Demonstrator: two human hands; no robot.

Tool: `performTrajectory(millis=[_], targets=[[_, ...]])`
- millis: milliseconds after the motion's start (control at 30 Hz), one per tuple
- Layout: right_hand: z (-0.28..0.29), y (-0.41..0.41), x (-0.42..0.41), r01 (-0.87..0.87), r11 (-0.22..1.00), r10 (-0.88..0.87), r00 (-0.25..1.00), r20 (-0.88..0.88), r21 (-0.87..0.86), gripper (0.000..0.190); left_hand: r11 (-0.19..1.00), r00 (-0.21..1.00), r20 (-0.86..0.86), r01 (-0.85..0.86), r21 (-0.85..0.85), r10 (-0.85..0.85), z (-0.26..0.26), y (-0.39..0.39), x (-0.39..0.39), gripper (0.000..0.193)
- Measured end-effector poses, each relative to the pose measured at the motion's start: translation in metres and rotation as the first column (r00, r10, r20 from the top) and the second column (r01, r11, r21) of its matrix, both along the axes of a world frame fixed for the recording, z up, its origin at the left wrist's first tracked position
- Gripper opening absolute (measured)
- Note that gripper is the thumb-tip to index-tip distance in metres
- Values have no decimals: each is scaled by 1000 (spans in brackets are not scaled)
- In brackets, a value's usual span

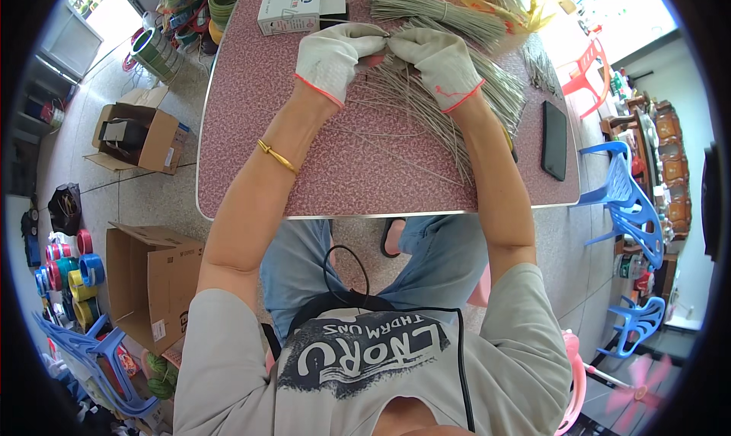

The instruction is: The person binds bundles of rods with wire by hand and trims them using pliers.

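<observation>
My left hand (331, 52) and my right hand (437, 59) wear white knit work gloves with red-edged cuffs. Their fingertips meet over the far half of the table, pinching a thin wire (348, 21) between them. A small dark bit shows where the fingers join; its shape is too small to tell. Beneath and beside my right hand spreads a loose pile of thin grey-green wires (422, 113). Farther back lies a tied bundle of such wires (434, 9). Just beyond my left hand is a small white carton (288, 14), its flap raised.
The speckled red table (251, 167) has a metal-trimmed edge. A black smartphone (553, 142) lies at its right, short wire pieces (539, 65) and a yellow plastic bag (534, 5) behind. Cardboard boxes (165, 287) and wire spools (157, 53) stand left; blue plastic chairs (628, 202) right.
</observation>
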State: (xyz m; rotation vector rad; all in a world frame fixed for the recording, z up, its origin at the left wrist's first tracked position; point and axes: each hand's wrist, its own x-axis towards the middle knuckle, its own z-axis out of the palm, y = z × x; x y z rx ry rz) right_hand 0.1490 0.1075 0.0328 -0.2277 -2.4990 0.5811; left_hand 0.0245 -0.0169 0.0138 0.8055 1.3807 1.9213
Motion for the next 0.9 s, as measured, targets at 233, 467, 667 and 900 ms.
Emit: performTrajectory(millis=[233, 467, 667, 900], targets=[[13, -16, -1, 164, 773, -119, 986, 115, -613, 28, 998, 983, 179, 54, -30, -48, -4, 2, -6, 25], [3, -7, -5, 121, 718, -127, 991, 41, -686, 29, 994, 979, 184, 100, -37, -92, -7, 3, -14, 35], [-26, 19, -7, -72, 945, 18, 986, -167, -318, 29, 995, 990, 115, 92, -47, -86, -11, 6, -14, 33], [-22, 13, -9, 90, 987, -94, 995, 22, 130, 24, 976, 982, -145, 93, -196, -123, 2, 3, -8, 30]])
